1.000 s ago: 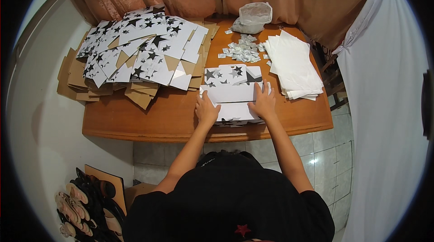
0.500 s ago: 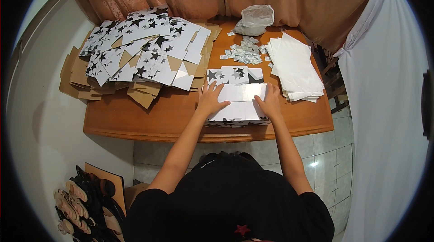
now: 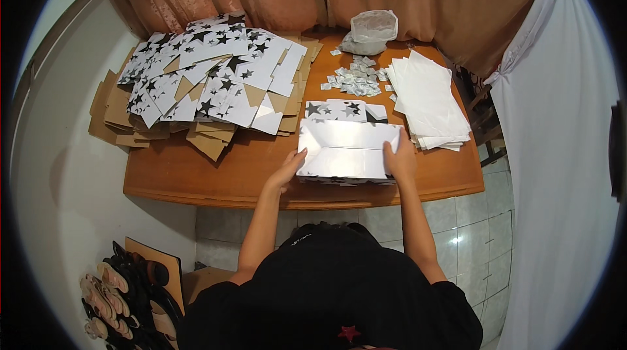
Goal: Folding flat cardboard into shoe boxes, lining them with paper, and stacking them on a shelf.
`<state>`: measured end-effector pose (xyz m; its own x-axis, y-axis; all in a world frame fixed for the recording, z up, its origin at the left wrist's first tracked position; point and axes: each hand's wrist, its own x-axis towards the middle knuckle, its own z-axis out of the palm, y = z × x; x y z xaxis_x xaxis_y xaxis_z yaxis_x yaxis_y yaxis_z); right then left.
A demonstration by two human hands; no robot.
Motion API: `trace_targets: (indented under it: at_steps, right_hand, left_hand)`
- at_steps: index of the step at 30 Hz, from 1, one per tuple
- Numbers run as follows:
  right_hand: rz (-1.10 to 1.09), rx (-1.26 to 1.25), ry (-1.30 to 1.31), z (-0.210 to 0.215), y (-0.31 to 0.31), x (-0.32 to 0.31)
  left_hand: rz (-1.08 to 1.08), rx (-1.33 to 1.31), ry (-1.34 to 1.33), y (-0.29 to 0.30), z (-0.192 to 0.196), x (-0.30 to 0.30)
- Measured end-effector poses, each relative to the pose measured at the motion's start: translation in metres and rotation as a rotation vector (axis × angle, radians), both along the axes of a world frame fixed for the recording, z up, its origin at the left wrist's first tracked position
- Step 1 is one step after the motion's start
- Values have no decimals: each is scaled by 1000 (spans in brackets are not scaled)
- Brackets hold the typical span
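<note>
We note the white box, interior facing up, at the near side of the table, its starred flap extending away. Left hand grips the left wall; right hand grips the right, thumb inside. We judge uneven squeezing could bow the walls, and a rightward slip could disturb the paper; sachets lie beyond the flap.

On the wooden table: box; cardboard pile; packets; bag; white sheets.

No txt legible; 1 sm. line white lettering on blk clothing, too tiny to read.
</note>
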<state>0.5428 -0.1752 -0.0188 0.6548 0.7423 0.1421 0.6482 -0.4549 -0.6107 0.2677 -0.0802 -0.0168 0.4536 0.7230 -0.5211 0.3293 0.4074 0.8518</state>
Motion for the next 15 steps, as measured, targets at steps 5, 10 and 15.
trace_targets:
  at_steps: [5, 10, 15]
  right_hand:
    - [-78, 272, 98, 14, -12, 8]
    - [88, 500, 208, -37, 8, 22]
    - [250, 285, 317, -13, 11, 5]
  left_hand:
    - [62, 202, -499, -6, 3, -3]
    - [266, 473, -585, -17, 65, 16]
    - [315, 1359, -236, -31, 103, 33]
